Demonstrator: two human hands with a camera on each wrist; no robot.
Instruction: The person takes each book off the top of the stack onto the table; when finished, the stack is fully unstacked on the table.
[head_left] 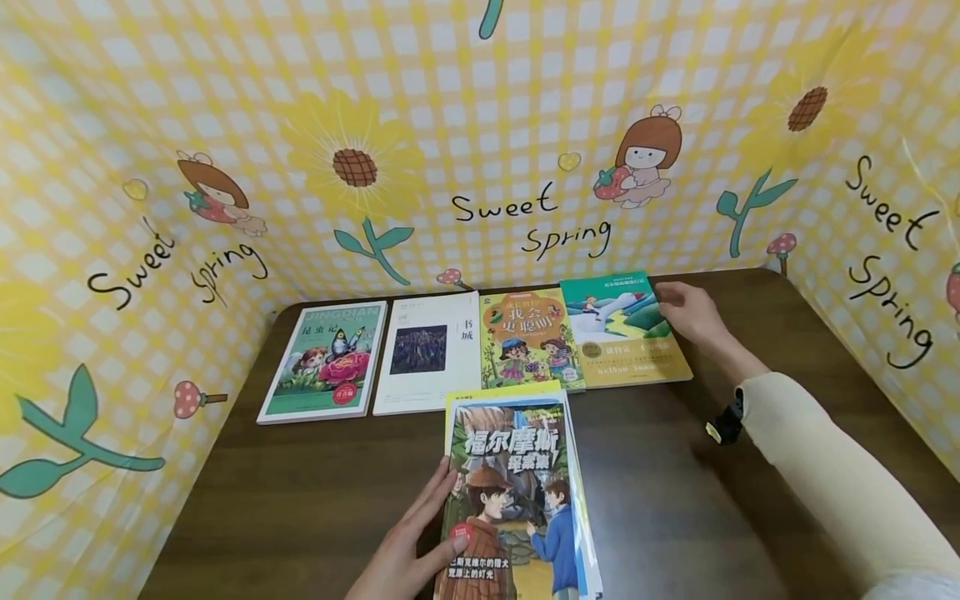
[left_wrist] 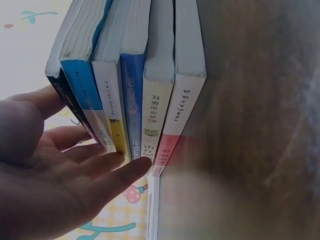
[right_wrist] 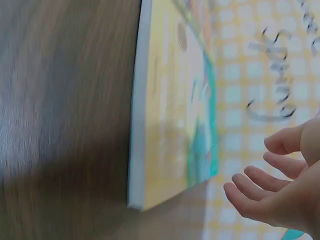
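Observation:
My left hand (head_left: 412, 542) rests against the left side of a stack of books, its thumb on the top cover, a comic-style detective book (head_left: 517, 508). In the left wrist view, extended fingers (left_wrist: 125, 175) touch the several spines (left_wrist: 132, 95), black, blue, yellow, cream and pink-white among them. At the back right, my right hand (head_left: 693, 312) hovers beside the right edge of a green-and-yellow book (head_left: 626, 329). Its fingers (right_wrist: 250, 187) are loosely bent and hold nothing, apart from that book in the right wrist view.
Left of the green-and-yellow book runs a row: a yellow children's book (head_left: 528, 333), a white book (head_left: 427, 350) and a green book with a pink flower (head_left: 326, 358). They lie on a dark wooden table (head_left: 315, 492). Checked yellow cloth (head_left: 480, 125) walls the back and sides.

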